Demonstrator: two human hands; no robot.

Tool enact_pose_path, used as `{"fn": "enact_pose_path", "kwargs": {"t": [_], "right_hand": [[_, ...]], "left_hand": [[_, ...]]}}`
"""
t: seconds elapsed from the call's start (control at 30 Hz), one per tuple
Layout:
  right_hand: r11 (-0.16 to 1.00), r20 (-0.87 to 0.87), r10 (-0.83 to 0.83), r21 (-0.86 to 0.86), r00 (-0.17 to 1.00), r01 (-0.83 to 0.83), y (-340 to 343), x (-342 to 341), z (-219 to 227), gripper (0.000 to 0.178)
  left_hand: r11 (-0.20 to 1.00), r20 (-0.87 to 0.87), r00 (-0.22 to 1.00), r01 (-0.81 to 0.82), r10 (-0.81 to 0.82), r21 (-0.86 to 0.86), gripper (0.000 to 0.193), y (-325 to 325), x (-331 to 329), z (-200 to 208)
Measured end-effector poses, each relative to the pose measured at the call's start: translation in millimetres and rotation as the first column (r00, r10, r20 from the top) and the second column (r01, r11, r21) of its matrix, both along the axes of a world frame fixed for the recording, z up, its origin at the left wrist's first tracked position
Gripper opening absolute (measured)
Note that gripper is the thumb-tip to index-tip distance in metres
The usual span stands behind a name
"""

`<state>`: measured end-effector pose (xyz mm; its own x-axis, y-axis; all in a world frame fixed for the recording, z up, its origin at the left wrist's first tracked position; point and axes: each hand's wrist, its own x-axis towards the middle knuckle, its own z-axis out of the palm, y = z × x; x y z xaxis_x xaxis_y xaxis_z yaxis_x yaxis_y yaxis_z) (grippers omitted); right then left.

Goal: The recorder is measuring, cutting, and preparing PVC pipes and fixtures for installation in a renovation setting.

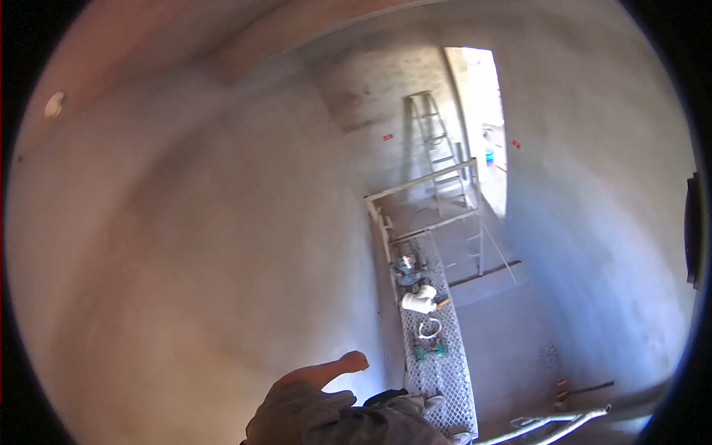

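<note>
Plank (449, 378): patterned metal, long and narrow, running from the lower edge toward a pale tubular frame (419, 181); bearing a row of loose items.
White container (419, 301): on the plank, past the middle of the row; rounded, with a second white lobe at the far side; contents not discernible.
Orange strip (443, 303): just beside the white container, on the right, pointing toward the plank's right edge.
White ring (440, 327): nearer than the white container; plank pattern visible through the middle.
Green pieces (440, 349): nearest in the row, short of the white ring.
Dark bundle (408, 276): farthest in the row, blue-grey, with white and red spots; too small to tell whether a container.
Left hand (356, 361): at the end of a bare forearm (319, 375), left of the plank, well apart from the white container.
Left wall (259, 245): broad, grey-brown, rising behind the left hand; contact cannot be told.
Left grip: cannot tell whether spread, pressed together or pinching anything.
Right hand: outside the view; grip cannot be told.
Ladder (443, 159): upright near the far wall, beside a bright doorway (482, 96).
</note>
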<state>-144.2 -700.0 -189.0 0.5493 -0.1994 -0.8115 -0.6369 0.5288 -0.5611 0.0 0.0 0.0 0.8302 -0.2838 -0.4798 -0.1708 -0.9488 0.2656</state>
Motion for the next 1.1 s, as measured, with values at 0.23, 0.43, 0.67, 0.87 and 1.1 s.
{"fn": "enact_pose_path", "kwargs": {"t": [0.23, 0.43, 0.67, 0.87, 1.1], "right_hand": [[0.983, 0.057, 0.182, 0.018, 0.982, -0.184, 11, -4, 10, 0.035], [0.878, 0.207, 0.459, 0.045, 0.864, -0.477, -5, -109, 26, 0.053], [0.962, -0.029, 0.189, 0.208, 0.982, -0.179, 58, -85, 95, 0.014], [0.982, -0.319, 0.184, 0.026, 0.930, -0.185, 110, -84, 95, 0.004], [0.927, -0.374, 0.341, -0.018, 0.862, -0.374, 95, -44, 135, 0.021]], "left_hand": [[0.930, 0.075, 0.948, -0.317, 0.308, 0.186, 0.030, 29, -133, 32], [0.657, 0.050, 0.726, -0.647, 0.685, 0.387, 0.036, 1, -232, 85], [0.691, 0.137, 0.832, -0.528, 0.538, 0.493, 0.033, 48, -291, 80], [0.853, 0.350, 0.878, -0.433, 0.326, 0.292, 0.024, 77, -243, 74], [0.836, 0.384, 0.851, -0.476, 0.359, 0.272, 0.023, 93, -224, 73]]}}
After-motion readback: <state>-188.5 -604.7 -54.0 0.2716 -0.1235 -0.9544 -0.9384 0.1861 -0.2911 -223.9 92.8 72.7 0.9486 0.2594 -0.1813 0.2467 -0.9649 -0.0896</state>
